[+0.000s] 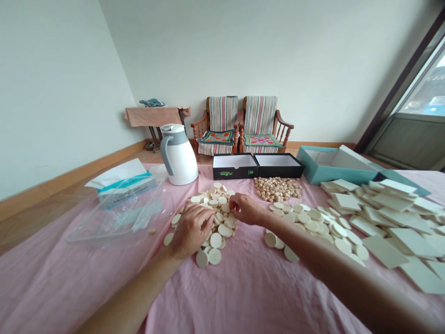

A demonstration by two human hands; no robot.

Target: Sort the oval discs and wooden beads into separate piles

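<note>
A heap of pale round discs (215, 240), mixed with a few small wooden pieces, lies on the pink cloth in front of me. Palm down, my left hand (193, 229) rests over the heap's left side with its fingers loosely bent and touching discs. At the heap's right edge, my right hand (246, 208) is closed in a pinch; whatever lies between its fingertips is hidden. Beyond that hand is a pile of small round wooden pieces (278, 189). A second group of pale discs (313, 222) spreads to the right, partly behind my right forearm.
A white and grey jug (182, 160) stands at the back left, beside clear plastic packaging (121, 213). Two black boxes (234, 172) and a teal box (318, 171) line the back. Pale square tiles (385, 250) are heaped at right. The pink cloth (222, 301) covers the surface.
</note>
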